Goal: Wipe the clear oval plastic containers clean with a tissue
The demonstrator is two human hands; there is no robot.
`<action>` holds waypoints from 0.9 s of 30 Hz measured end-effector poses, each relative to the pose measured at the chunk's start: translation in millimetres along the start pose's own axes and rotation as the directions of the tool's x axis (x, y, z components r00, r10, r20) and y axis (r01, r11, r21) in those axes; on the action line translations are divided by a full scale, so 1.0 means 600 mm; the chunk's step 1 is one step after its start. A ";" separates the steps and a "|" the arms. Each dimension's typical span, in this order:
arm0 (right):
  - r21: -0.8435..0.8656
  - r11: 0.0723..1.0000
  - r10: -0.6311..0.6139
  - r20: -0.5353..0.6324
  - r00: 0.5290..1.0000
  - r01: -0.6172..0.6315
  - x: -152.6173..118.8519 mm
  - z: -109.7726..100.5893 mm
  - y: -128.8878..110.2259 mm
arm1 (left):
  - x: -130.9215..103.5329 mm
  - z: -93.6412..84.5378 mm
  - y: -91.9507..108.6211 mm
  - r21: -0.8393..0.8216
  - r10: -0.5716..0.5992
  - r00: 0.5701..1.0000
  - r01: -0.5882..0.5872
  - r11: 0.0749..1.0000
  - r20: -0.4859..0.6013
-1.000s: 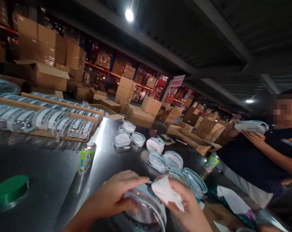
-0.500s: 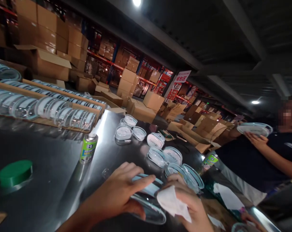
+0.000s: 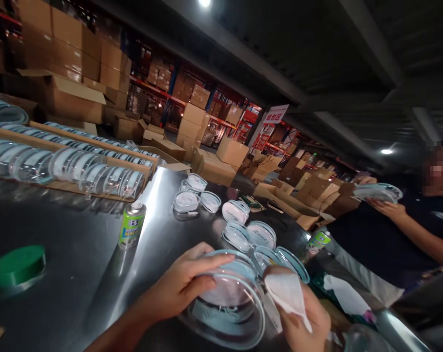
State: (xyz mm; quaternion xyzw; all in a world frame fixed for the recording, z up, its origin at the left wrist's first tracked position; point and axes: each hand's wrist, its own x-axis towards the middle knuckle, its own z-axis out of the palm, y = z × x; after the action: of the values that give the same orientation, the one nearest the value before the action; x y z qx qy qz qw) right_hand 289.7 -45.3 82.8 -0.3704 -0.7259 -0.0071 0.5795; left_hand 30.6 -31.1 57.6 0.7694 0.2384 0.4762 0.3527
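My left hand grips the left rim of a clear oval case with a pale blue edge, tilted over the metal table. Beside the case's right edge, my right hand is closed on a folded white cloth. Blue lettering shows through the clear case. Just beyond my hands lie several similar oval cases, some marked with dark lettering. A green spray can stands upright left of them.
Filled trays of clear cases line the back left. A green round lid lies at the left. Across the table at right, a person holds a case near a second can. Cardboard boxes stand behind.
The case in my left hand has turned up and shows its broad face. My right hand with the cloth has moved right, off the case. The other person's case has tilted and shifted left.
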 end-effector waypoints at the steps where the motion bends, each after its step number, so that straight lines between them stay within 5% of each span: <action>1: -0.010 1.000 -0.007 -0.023 1.000 0.007 -0.002 -0.001 0.006 | 0.001 0.001 -0.003 -0.022 0.004 1.000 -0.004 1.000 -0.024; 10: 0.003 1.000 -0.016 -0.102 0.995 0.017 -0.008 0.026 0.005 | 0.003 0.008 -0.039 -0.137 -0.200 0.969 0.180 0.974 -0.146; 15: 0.088 0.996 -0.018 -0.017 1.000 0.020 0.029 0.043 -0.010 | -0.004 -0.008 -0.055 -0.201 -0.357 0.924 0.328 0.923 -0.133; 19: 0.129 0.992 -0.022 0.051 0.998 0.015 0.045 0.054 -0.023 | -0.016 -0.005 -0.057 -0.332 -0.276 0.961 0.261 0.906 0.002; 22: 0.173 0.984 -0.070 0.118 0.991 0.049 0.036 0.073 -0.038 | -0.017 0.022 -0.049 -0.441 -0.193 0.980 0.153 0.884 -0.046; 27: 0.211 0.976 -0.085 0.144 0.986 0.053 0.003 0.095 -0.050 | -0.011 0.061 -0.032 -0.285 -0.088 0.984 0.042 0.958 -0.152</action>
State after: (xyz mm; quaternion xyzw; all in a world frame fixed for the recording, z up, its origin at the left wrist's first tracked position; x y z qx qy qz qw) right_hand 225.8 -40.8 78.4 -0.2823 -0.7772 0.0763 0.5572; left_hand 60.3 -35.2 28.4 0.6617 0.2217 0.5546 0.4532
